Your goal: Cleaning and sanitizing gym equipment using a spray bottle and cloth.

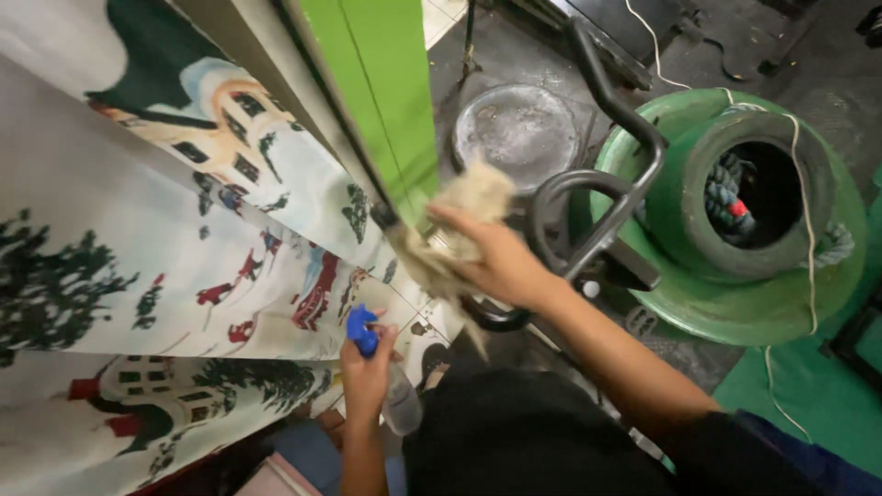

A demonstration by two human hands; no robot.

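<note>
On the far left we see a printed cloth [138, 239] w/ snowy houses, dark trees and small red figures, hanging in folds across approx. half the view. Along its right edge runs a green panel [386, 83], slanting down to a dark edge where the cloth ends.

Below that edge, our left hand [366, 372] is up, fingers wrapped tight round a spray bottle [390, 386]: blue nozzle [360, 329] on top, pointing toward the cloth, clear body hanging under the hand. The bottle is just beside the cloth's lower edge; can't tell if it touches.

Next, center: our right hand [496, 262] reaches across, fingers closed on a rag [459, 230], a frayed beige wad. The rag is pressed against the lower end of the green panel, loose threads trailing down from the hand toward the bottle.

Behind the right hand there's a black metal handle [606, 174], curved, w/ a round grey lid [516, 133] on the floor beyond it. Far right sits a green tub [735, 312] w/ a green-painted tyre [763, 197] in it, rope coiled inside the tyre's hole, and 1 white cord [808, 230] running over both.
</note>
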